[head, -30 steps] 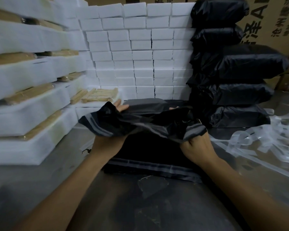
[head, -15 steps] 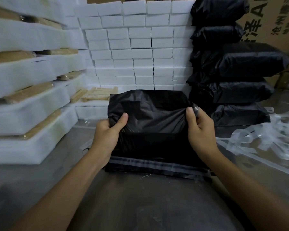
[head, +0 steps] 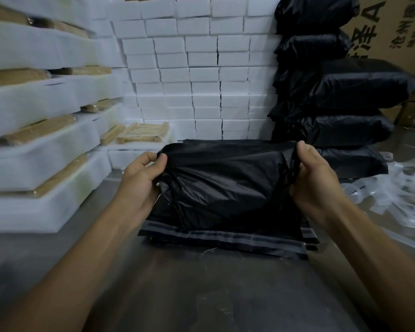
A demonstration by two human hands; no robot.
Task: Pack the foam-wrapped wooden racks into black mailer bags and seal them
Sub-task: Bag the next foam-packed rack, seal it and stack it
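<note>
At table centre, on a flat stack of mailers, stands one filled bag, black, glossy film, bulged around its contents, which cannot be seen.

Left hand: at the bag's 10 o'clock corner, thumb and curled fingers pinching the film. Right hand: at the 2 o'clock corner, fingers curled over the top edge, thumb behind, gripping the film. Neither hand is spread.

Handling, judged: film thin, soft and slick, likely to slide through a loose pinch; contents presumably a stiff rack in foam, so the parcel should keep its shape and weigh moderately. Best held at the two upper corners, as now, or under the rigid body; pulling on slack film alone risks stretching or tearing it. Whether the flap is sealed cannot be told.

At 9 o'clock: foam-wrapped racks, stacked flat, wood showing at the ends; one bare rack lies on foam at 11 o'clock.
At 12 o'clock: wall of white foam blocks.
At 2 o'clock: pile of packed bags, cartons behind.
At 3 o'clock: heap of clear strips, near the right hand but apart from it.
</note>
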